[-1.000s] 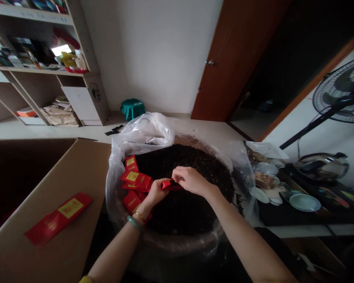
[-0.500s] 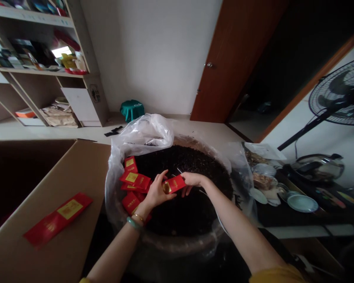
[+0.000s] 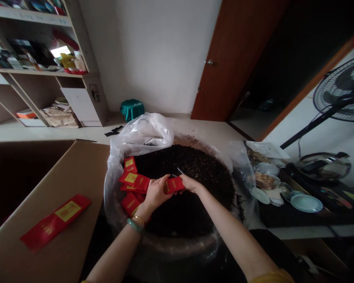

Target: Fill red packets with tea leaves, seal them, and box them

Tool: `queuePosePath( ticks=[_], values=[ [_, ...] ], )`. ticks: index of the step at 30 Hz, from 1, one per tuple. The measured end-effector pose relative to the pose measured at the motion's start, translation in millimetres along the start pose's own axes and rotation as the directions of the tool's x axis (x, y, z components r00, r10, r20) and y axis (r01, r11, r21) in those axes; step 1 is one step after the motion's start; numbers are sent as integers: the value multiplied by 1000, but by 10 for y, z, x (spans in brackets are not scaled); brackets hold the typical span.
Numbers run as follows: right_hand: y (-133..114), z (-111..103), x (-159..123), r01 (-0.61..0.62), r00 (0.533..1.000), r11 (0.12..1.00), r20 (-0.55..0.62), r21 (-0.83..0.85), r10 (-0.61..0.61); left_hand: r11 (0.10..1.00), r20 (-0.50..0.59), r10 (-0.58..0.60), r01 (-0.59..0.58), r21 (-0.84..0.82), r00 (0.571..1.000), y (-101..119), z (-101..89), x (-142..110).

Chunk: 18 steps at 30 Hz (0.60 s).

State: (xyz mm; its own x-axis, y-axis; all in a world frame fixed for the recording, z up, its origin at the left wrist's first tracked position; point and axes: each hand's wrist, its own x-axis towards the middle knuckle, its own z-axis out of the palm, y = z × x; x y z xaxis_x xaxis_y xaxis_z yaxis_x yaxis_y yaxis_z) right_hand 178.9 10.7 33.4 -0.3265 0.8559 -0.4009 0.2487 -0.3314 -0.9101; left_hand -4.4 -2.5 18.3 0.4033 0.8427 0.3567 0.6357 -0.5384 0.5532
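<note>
Over a wide round container of dark loose leaves [image 3: 191, 208], which look like tea, my two hands hold a small red packet [image 3: 174, 185] with gold print. My left hand [image 3: 157, 193], with a jade bangle and a gold bracelet on its wrist, is closed around the packet's left end. The fingers of my right hand [image 3: 190, 183] grip its right end; the fingertips are partly hidden. A slim shiny metal tool [image 3: 180, 170] pokes out beyond my right hand, its kind unclear. More red packets [image 3: 132, 179] lie heaped at the left inside the container.
Clear plastic sheeting [image 3: 147, 131] lines the container's rim. On the left is a cardboard box [image 3: 85, 169] with a single red packet [image 3: 57, 220] on its flap. Bowls [image 3: 306, 202] and a glass-lidded pot stand on a dark table at right, near a black fan [image 3: 342, 94].
My left hand's fingers have closed from spread apart onto the packet. The packet and right hand have shifted slightly left.
</note>
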Motion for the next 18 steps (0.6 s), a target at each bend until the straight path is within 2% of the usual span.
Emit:
queuePosePath(
  ticks=[3, 8, 14, 18],
  values=[
    [-87, -29, 11, 17, 1000, 999, -18, -48, -18, 1000, -42, -28, 28, 7, 999, -2, 20, 1],
    [-311, -208, -35, 71, 997, 997, -32, -32, -72, 982, -180, -120, 90, -164, 976, -86, 80, 17],
    [-500, -386, -150, 162, 978, 984, -142, 71, -150, 979, -307, -111, 51, -197, 945, -107, 104, 28],
    [-528, -384, -214, 159, 983, 987, -86, -16, -160, 983, -385, -76, 3, -186, 920, -86, 102, 21]
  ],
)
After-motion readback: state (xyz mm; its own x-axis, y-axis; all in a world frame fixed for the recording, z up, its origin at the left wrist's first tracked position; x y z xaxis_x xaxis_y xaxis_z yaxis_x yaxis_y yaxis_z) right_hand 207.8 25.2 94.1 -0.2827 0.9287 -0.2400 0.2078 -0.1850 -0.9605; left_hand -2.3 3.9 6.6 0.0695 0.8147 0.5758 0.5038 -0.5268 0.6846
